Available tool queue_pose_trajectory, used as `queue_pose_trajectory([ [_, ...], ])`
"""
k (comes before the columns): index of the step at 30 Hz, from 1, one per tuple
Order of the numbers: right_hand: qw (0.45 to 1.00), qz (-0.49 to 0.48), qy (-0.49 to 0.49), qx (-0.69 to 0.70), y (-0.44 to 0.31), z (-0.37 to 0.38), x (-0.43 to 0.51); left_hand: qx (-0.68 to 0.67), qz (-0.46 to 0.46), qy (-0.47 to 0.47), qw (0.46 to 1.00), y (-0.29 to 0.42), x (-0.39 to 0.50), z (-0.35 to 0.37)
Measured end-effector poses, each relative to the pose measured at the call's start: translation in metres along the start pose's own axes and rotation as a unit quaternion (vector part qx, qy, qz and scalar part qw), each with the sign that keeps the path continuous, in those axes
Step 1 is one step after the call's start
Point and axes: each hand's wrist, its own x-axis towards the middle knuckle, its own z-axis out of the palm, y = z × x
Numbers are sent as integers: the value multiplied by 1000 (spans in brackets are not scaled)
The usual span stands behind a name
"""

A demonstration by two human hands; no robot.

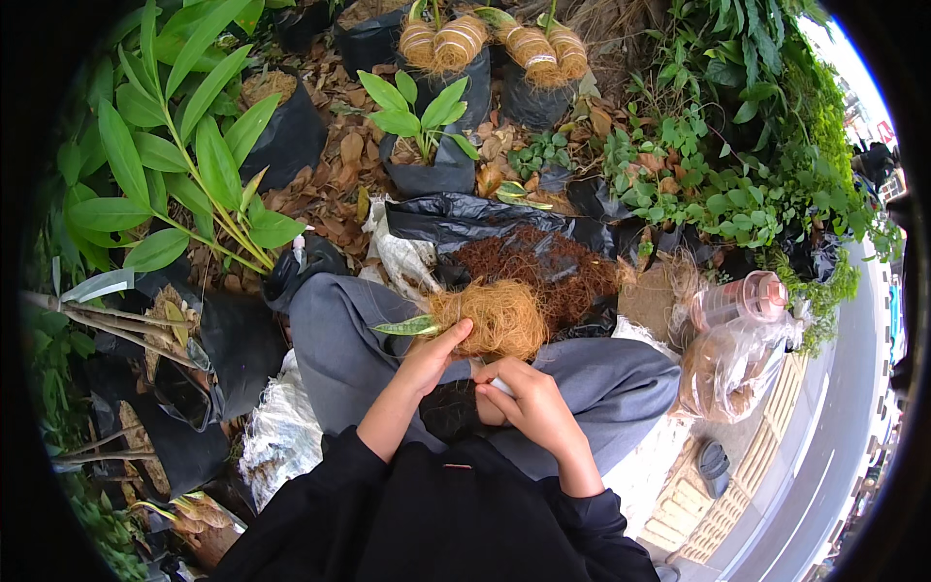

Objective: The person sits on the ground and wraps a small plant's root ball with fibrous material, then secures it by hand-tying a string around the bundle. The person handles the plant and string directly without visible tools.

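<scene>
My left hand [429, 358] grips a ball of coconut fibre [509, 320] above my lap, its thumb pressed on the near side. A short green variegated leaf [407, 326], like a snake plant's, sticks out of the ball's left end. Just below the ball, my right hand [531, 400] is closed around a small white object [502, 387], perhaps a thread spool; the fingers hide most of it. Beyond the ball, loose reddish-brown coir [538, 269] lies on a black plastic sheet [451, 218].
Finished-looking fibre-wrapped plants [462, 42] rest on black grow bags at the back. A leafy potted plant [425, 116] stands ahead, and tall foliage [211, 153] at left. At right are a clear pink-lidded container [738, 300], a plastic bag of fibre [734, 371] and a dark sandal [713, 468].
</scene>
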Motion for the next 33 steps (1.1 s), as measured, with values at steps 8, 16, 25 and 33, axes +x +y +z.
queue_pose_trajectory([
  [8,995,-65,-77,-23,-47,-66,26,119,-16,-35,992,10,-18,14],
  [16,988,-7,-115,100,-28,-80,53,55,-43,-111,991,11,-28,22],
  [25,966,56,-75,242,59,-57,77,-1,-77,-186,980,3,-26,13],
  [33,751,247,198,579,114,52,20,-109,-37,-81,990,-9,-7,3],
])
